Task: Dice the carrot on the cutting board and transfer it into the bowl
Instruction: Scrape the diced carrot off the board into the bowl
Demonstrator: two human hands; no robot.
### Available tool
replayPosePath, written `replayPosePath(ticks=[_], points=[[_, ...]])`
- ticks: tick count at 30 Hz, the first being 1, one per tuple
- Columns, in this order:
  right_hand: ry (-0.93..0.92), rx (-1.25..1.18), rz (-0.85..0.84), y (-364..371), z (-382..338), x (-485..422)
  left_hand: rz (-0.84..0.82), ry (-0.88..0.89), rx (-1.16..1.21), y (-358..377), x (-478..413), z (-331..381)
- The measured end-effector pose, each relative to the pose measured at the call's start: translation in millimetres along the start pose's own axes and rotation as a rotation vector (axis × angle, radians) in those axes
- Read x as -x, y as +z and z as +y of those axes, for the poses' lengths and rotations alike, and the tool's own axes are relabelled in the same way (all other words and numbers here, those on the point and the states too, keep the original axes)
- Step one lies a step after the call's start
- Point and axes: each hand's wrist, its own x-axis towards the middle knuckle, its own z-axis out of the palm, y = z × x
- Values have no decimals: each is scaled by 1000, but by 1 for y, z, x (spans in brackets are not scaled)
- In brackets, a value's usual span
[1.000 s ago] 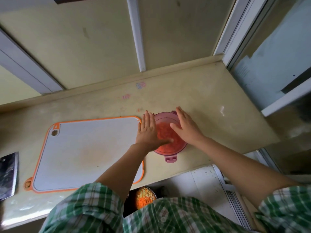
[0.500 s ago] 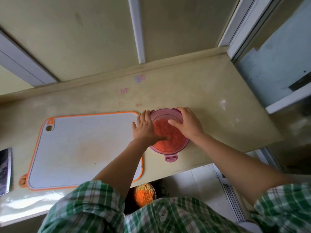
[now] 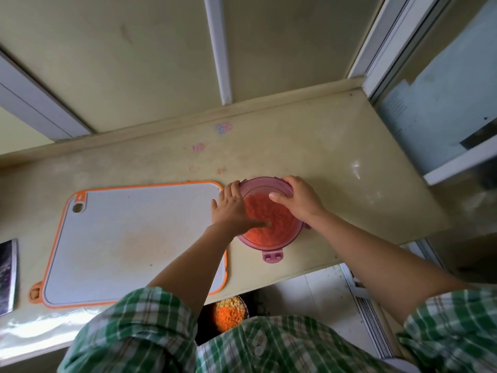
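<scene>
Lengthwise left-right, cutting board (image 3: 129, 238), bowl (image 3: 265, 246) tab nearward

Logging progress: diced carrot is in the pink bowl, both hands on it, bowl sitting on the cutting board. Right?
No: the head view shows the pink bowl on the countertop beside the cutting board. The diced carrot is inside; left hand and right hand hold it.
</scene>
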Motion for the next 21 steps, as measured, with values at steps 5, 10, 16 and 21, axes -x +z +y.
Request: replayPosePath(ticks=[5,10,16,21], points=[[-37,13,116,4,-6,11,31,-8,-31,-3,1,5],[-2,-66,86,10,-3,8,11,-41,113,1,2,1],[2,-75,84,12,-2,8,46,-49,128,5,-2,-2],[13,-63,90,13,-3,8,54,-58,116,5,-2,-2]])
